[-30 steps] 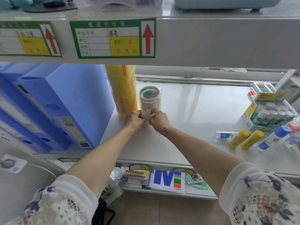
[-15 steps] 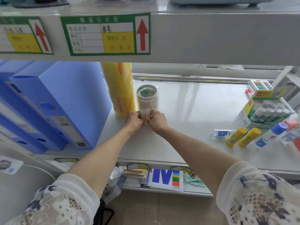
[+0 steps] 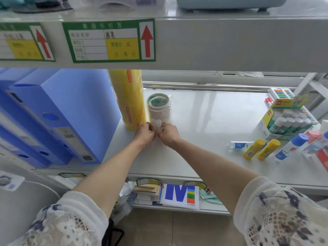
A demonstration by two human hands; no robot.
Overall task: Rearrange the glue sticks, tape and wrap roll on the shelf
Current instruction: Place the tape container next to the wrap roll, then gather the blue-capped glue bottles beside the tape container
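White shelf (image 3: 204, 125) is carrying everything, under an upper shelf edge bearing green price labels (image 3: 109, 40). Near its left-centre, both hands are meeting around a small cluster of white glue sticks (image 3: 156, 125) standing upright: the left hand (image 3: 144, 133) is pinching them from the left, the right hand (image 3: 168, 134) from the right, fingers curled against the tubes. Whether the sticks are touching the shelf I cannot tell. Just behind them a stack of tape (image 3: 158, 107) in clear wrapping is standing, and beside that, to the left, the tall yellow wrap roll (image 3: 129, 98) is standing upright, its top hidden by the upper shelf. Blue binders (image 3: 58, 114) are leaning further left. Well apart on the right, two yellow glue sticks (image 3: 260, 149) are lying side by side, with a small clear tube (image 3: 239, 145) to their left and a blue-capped stick (image 3: 291, 146) to their right. Behind these an open box (image 3: 285, 121) is holding rows of white-capped sticks. Below, a lower shelf is holding papers (image 3: 180, 196).
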